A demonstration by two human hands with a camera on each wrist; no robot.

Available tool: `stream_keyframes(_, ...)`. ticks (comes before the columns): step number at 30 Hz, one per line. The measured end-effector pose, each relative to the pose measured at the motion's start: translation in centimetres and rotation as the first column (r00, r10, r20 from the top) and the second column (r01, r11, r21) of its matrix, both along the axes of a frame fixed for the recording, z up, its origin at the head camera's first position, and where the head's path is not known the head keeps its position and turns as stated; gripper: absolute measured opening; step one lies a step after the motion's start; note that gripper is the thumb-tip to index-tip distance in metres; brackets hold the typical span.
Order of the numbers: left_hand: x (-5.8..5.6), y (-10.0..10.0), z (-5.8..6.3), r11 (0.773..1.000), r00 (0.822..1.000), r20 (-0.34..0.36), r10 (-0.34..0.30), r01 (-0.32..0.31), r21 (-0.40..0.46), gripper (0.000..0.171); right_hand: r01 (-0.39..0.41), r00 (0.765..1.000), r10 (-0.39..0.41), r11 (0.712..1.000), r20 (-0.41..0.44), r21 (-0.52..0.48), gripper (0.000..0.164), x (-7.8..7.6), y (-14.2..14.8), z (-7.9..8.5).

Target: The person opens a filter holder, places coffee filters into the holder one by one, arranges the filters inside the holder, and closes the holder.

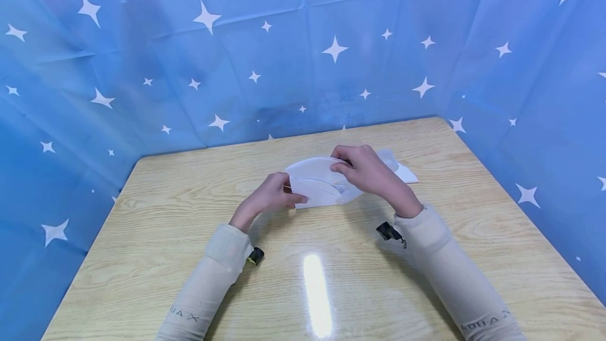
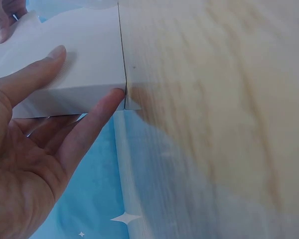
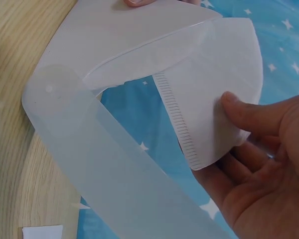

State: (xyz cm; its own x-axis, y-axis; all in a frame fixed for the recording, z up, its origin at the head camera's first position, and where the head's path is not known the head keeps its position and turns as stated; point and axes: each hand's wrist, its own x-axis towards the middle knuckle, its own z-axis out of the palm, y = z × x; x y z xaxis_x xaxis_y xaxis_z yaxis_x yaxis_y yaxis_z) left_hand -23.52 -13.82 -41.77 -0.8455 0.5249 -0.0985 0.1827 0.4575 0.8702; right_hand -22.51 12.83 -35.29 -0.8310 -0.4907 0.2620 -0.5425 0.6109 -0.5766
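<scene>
My left hand (image 1: pixel 274 192) grips the left end of a white folded item (image 1: pixel 314 191), thumb on its upper face and other fingers underneath. In the left wrist view that end of the white folded item (image 2: pixel 84 55) has a flat face and a narrow side wall. Opposite, my right hand (image 1: pixel 364 170) pinches a raised flap (image 3: pixel 214 84) between thumb and fingers. A row of short tick marks runs along the flap's edge. Between flap and body lies a gap. A translucent strip (image 3: pixel 114 154) runs from the item's rounded corner, marked by a pale round spot.
Farther right on the wooden table (image 1: pixel 189 278) lies another white piece (image 1: pixel 407 173), partly behind the right hand. Black wrist cameras hang below the sleeves, one near the left cuff (image 1: pixel 255 256) and one near the right (image 1: pixel 388 231). A blue star-patterned cloth (image 1: pixel 265 51) surrounds the table.
</scene>
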Motion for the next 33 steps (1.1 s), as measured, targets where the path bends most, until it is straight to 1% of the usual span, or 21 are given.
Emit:
stream_keyframes(12,0.01,0.03,0.03,1.000,1.000,0.010,-0.001,0.001,-0.001,0.033,-0.003,1.000,0.002,1.000,0.025,0.019,0.010,0.00,0.06,-0.02)
stream_keyframes(18,0.05,0.04,0.04,1.000,1.000,0.006,0.000,0.001,-0.005,0.033,-0.006,0.999,0.004,0.999,0.034,0.041,0.008,-0.13,0.03,0.05)
stream_keyframes(24,0.03,0.02,0.00,1.000,1.000,-0.004,-0.005,0.005,0.002,0.035,-0.017,0.999,0.015,0.998,0.036,0.065,0.008,-0.41,0.13,-0.14)
stream_keyframes(33,0.04,-0.05,-0.02,1.000,1.000,-0.005,-0.016,0.016,0.007,0.040,-0.039,0.999,0.035,0.996,0.042,0.085,0.013,-0.33,0.09,-0.02)
